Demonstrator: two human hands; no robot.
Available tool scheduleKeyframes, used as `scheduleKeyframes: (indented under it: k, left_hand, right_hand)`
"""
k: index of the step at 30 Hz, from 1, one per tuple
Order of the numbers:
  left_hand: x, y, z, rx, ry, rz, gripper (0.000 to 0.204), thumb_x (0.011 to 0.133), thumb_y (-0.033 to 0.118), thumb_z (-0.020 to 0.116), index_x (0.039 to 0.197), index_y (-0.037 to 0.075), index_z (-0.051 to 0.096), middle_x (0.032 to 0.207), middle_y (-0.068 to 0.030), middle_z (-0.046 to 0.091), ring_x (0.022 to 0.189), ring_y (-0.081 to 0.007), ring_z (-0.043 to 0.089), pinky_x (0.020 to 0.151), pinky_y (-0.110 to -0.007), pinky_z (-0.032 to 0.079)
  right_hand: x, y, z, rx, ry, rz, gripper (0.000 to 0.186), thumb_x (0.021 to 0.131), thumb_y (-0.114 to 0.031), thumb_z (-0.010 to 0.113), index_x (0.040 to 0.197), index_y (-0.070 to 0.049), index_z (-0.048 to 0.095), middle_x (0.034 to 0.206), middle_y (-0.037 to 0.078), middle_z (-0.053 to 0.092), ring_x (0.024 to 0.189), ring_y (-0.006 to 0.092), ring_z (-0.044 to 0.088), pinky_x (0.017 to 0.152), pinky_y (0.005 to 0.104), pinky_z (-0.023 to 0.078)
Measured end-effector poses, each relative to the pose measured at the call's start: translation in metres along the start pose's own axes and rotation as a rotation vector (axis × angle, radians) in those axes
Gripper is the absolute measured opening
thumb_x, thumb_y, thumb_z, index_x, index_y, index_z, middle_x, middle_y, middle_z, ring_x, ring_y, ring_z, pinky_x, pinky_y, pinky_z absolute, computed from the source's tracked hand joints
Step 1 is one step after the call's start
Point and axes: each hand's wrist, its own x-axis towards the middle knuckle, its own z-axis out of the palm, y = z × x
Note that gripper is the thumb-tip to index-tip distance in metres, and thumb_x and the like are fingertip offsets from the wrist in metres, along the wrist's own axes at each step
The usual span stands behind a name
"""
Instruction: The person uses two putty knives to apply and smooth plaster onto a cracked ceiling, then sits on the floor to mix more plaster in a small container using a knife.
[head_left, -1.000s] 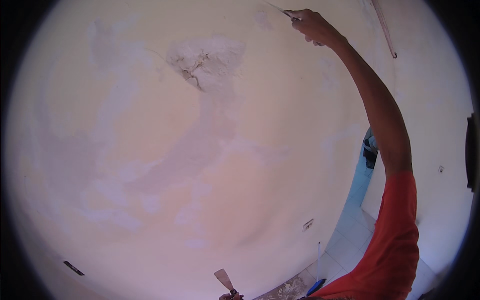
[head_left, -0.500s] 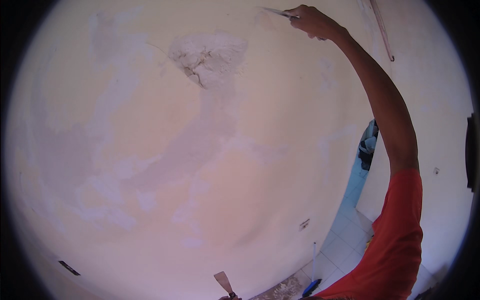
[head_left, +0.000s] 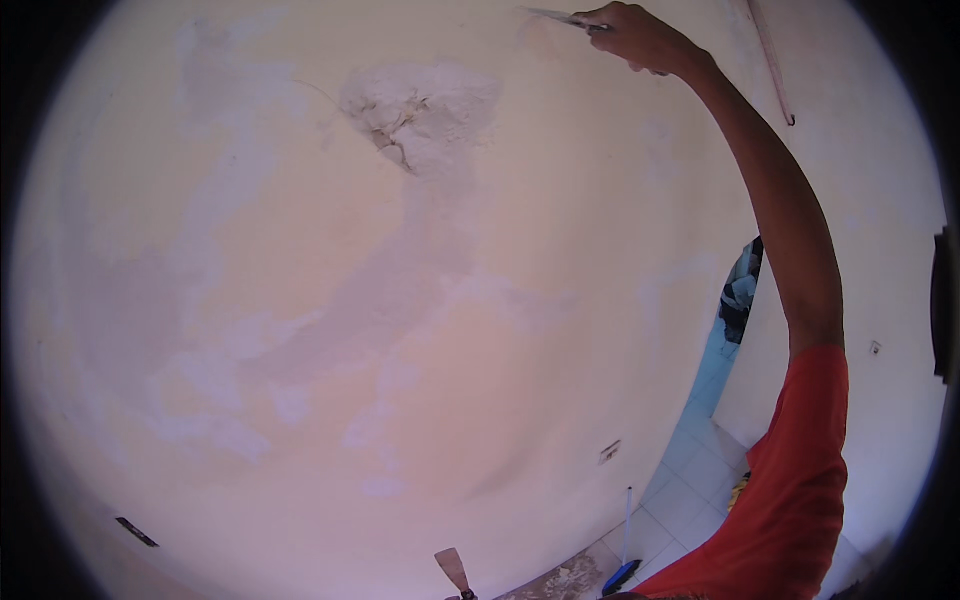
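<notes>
High at the upper right, my right hand point(head_left: 640, 38) is closed round the handle of a putty knife point(head_left: 557, 17). Its thin blade points left and lies at the wall surface, where a faint smear shows. My right arm, in a red sleeve, reaches up from the lower right. At the bottom edge a second putty knife point(head_left: 452, 570) with a broad brownish blade stands upright, its handle in my left hand, nearly all of which is cut off by the frame. The cream wall point(head_left: 560, 400) bears a rough, cracked plaster patch point(head_left: 440, 105) and paler filler streaks point(head_left: 370, 300).
A blue-headed broom point(head_left: 622, 575) leans near the wall's foot at the lower right. Beyond my arm are floor tiles point(head_left: 685, 500) and a doorway with dark items point(head_left: 738, 295). A pipe point(head_left: 770, 60) hangs at the upper right. Wall boxes point(head_left: 610, 452) and a dark slot point(head_left: 137, 532) sit low.
My right hand and its putty knife have shifted slightly up and to the right. The lower putty knife sits a little lower and farther right in view.
</notes>
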Motion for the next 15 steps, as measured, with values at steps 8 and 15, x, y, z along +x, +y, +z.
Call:
scheduleKeyframes:
  k: [8, 15]
  left_hand:
    - [-0.003, -0.012, -0.006, 0.053, 0.028, -0.021, 0.048, 0.086, 0.013, 0.071, 0.123, 0.002, 0.043, 0.088, -0.0125, 0.067, 0.061, -0.0145, 0.061, 0.044, -0.027, 0.048]
    - [-0.003, 0.009, 0.002, 0.039, -0.015, 0.017, 0.05, 0.086, 0.015, 0.071, 0.124, 0.0, 0.042, 0.087, -0.013, 0.067, 0.059, -0.0135, 0.061, 0.045, -0.026, 0.05]
  right_hand:
    - [-0.073, -0.008, 0.034, -0.246, -0.251, -0.194, 0.051, 0.084, -0.01, 0.054, 0.136, -0.01, 0.056, 0.076, 0.021, 0.063, 0.064, 0.0324, 0.058, 0.074, 0.0418, 0.049]
    - [-0.033, 0.057, 0.081, -0.146, 0.277, -0.523, 0.064, 0.092, -0.007, 0.055, 0.15, -0.029, 0.037, 0.085, 0.01, 0.053, 0.074, 0.0268, 0.055, 0.074, 0.0381, 0.05]
